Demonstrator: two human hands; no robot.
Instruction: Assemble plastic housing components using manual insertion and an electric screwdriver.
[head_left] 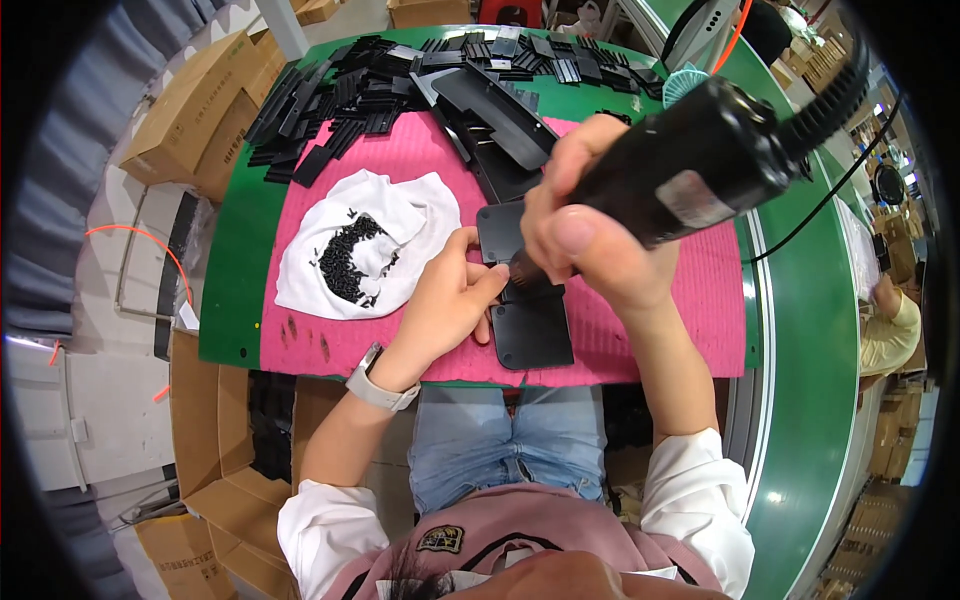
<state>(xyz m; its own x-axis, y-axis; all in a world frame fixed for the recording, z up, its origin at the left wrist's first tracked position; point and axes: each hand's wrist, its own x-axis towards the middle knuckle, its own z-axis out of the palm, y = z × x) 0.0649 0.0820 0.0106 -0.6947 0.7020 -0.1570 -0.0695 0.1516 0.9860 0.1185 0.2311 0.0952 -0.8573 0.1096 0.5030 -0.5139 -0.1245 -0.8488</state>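
Observation:
My right hand (605,235) is wrapped round a black electric screwdriver (640,165), which leans down to the left with its cable leaving the upper right. Its tip end meets the middle of a black plastic piece with two flat rounded plates (533,335) joined at a narrower centre. My left hand (447,300) grips that centre part, thumb and fingers closed beside the tip. What sits under the fingertips is hidden. To the left, a white cloth (305,270) bears a heap of small black screws (342,262).
A pink foam mat (690,330) covers part of the green table (232,300). Behind the hands lie long black trays (490,110) and piles of black plastic parts (380,75). Cardboard boxes (190,115) stand at the left. Another person's sleeve (890,335) shows at the far right.

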